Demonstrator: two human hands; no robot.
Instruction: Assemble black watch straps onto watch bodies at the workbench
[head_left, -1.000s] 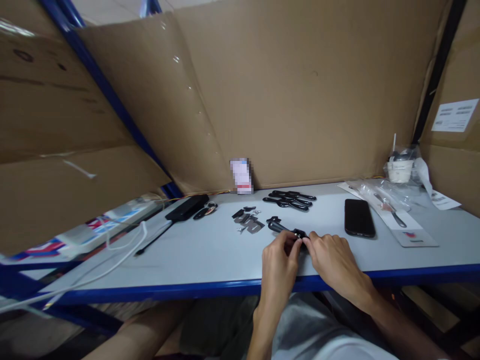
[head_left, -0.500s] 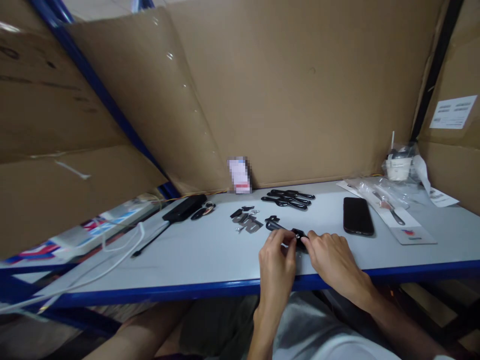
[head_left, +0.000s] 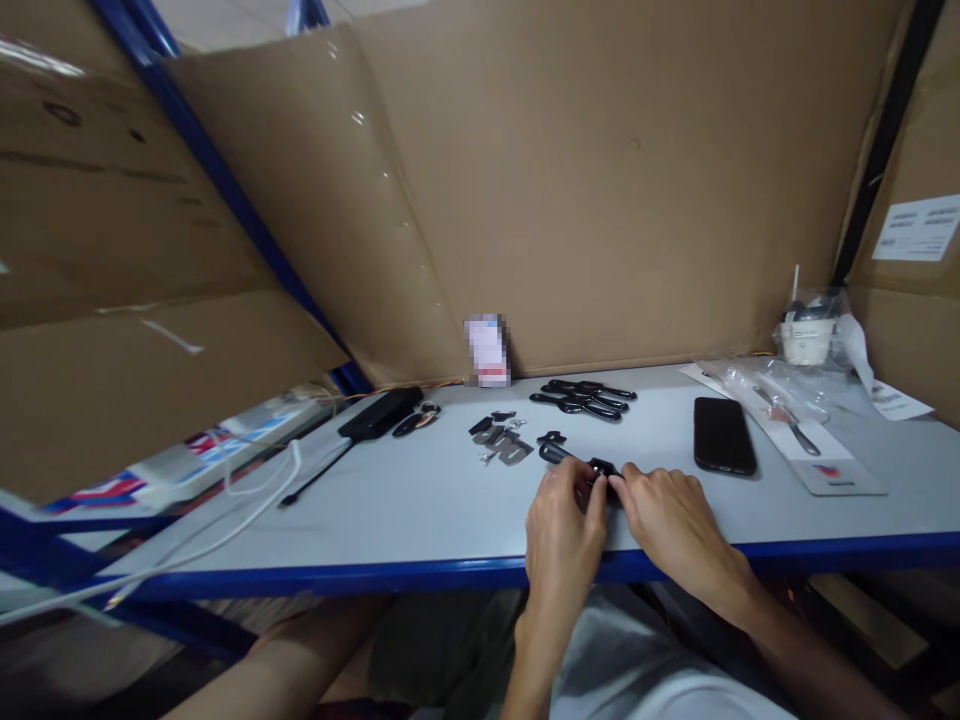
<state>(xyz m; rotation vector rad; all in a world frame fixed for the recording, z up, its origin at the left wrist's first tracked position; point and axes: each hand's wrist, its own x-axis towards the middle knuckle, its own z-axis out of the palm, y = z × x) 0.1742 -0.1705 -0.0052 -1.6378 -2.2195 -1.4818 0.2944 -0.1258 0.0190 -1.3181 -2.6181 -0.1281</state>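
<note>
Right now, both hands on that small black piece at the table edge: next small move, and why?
Probably steady the black part with the right hand while the left hand seats it. Both sets of fingertips meet on it, and it lies near the table front edge.

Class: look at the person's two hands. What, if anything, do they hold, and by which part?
Both hands, left hand and right hand, pinch one end of a small black part on the table.

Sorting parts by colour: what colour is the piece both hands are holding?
Black, seen in the head view: the small part.
</note>
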